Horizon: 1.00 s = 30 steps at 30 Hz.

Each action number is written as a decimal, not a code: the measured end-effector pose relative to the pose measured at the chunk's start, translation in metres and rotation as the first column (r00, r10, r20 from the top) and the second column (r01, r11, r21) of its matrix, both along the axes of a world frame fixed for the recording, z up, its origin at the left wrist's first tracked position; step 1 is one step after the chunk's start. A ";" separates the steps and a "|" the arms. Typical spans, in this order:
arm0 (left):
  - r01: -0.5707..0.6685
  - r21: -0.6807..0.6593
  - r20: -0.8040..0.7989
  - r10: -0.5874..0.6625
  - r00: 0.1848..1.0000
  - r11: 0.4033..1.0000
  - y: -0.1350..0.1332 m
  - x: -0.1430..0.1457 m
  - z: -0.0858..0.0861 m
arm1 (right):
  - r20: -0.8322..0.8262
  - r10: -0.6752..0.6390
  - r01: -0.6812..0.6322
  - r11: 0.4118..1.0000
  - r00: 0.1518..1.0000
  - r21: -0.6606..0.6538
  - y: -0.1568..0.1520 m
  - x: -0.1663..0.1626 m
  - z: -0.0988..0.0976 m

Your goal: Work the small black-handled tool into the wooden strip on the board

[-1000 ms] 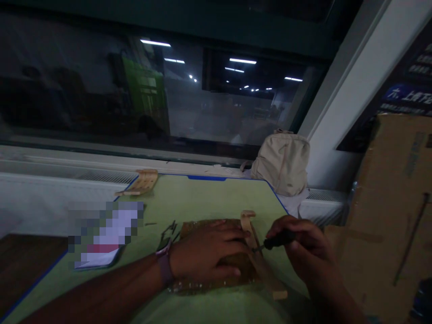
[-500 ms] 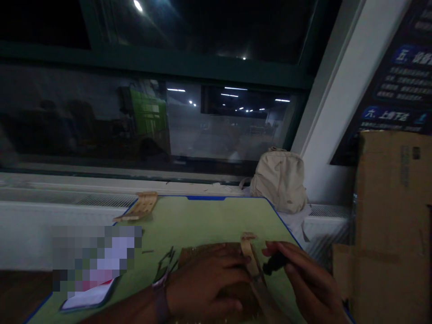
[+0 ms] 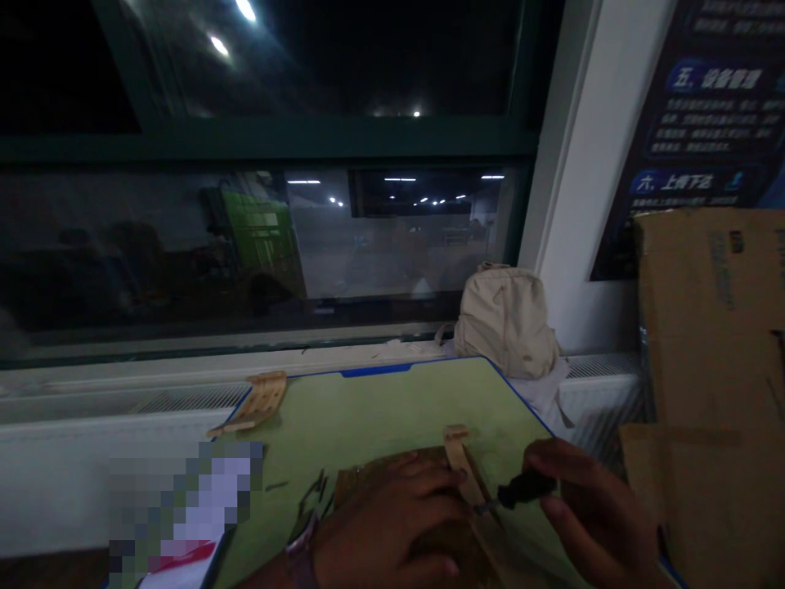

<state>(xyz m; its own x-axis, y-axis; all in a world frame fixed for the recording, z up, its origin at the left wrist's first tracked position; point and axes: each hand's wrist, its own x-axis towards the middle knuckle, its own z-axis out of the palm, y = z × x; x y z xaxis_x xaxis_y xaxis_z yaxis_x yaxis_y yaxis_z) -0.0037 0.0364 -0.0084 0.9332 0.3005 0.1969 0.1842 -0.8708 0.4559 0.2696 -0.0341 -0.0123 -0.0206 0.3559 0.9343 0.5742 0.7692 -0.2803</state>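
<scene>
My left hand [image 3: 392, 515] lies flat with its fingers stretched out, over a brown, flat piece [image 3: 351, 481] on the table. Its fingertips reach a narrow, pale wooden strip [image 3: 461, 462] that runs along the right side of that piece. A screwdriver [image 3: 527, 488] with a black handle is gripped in the fingers of my right hand [image 3: 598, 515]. Its shaft points left, and the tip is at or close to the strip; I cannot tell whether they touch. Much of the brown piece is hidden under my left hand and forearm.
The yellow-green table [image 3: 361, 409] has a blue edge. Curved wooden slats [image 3: 263, 401] lie at its far left corner. Small dark metal pieces [image 3: 310, 499] lie left of my hand, near a partly blurred-out flat object [image 3: 184, 564]. Beyond are a beige backpack [image 3: 503, 319] and cardboard boxes [image 3: 705, 368].
My right hand has shifted right with the screwdriver, whose handle and shaft now show more plainly. My left hand stays on the brown piece. The camera view has turned slightly.
</scene>
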 end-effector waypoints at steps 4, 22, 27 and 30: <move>0.034 0.003 0.035 -0.034 0.999 0.999 -0.001 0.001 0.002 | -0.041 0.147 -0.151 0.983 0.988 -0.106 -0.001 -0.009 0.005; -0.009 0.025 0.028 0.008 1.000 1.000 -0.003 -0.003 0.003 | 0.095 0.177 -0.152 0.963 0.980 -0.222 -0.009 -0.010 0.018; 0.011 0.019 0.034 -0.011 0.999 1.000 -0.005 -0.002 0.011 | -0.007 0.270 -0.257 0.908 0.963 -0.331 -0.010 -0.011 0.018; 0.016 0.040 0.042 -0.018 0.999 0.999 -0.005 -0.002 0.012 | -0.124 0.253 -0.278 0.924 0.959 -0.264 -0.003 -0.012 0.011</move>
